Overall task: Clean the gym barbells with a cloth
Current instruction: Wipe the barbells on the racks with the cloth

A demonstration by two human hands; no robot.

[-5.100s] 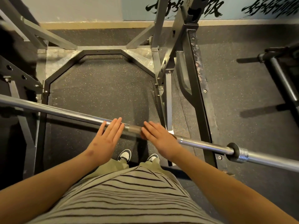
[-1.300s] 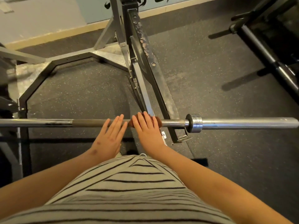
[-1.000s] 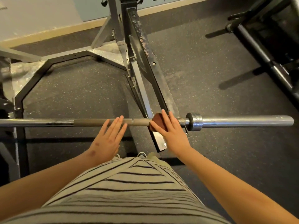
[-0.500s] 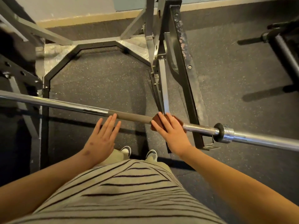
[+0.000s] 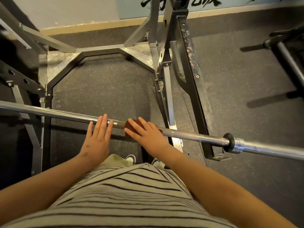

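The left hand (image 5: 98, 139) lies flat on the barbell (image 5: 197, 137). At its 3 o'clock the straight-fingered right hand (image 5: 147, 134) presses a mostly hidden cloth (image 5: 130, 126). Both bar ends are cropped.

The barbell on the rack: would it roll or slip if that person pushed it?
Probably apt to roll: the barbell is a round, smooth metal shaft lying across the rack. Likely heavy, being long and metal, so a light push may barely shift it. The left hand lies flat on it, perhaps steadying it.
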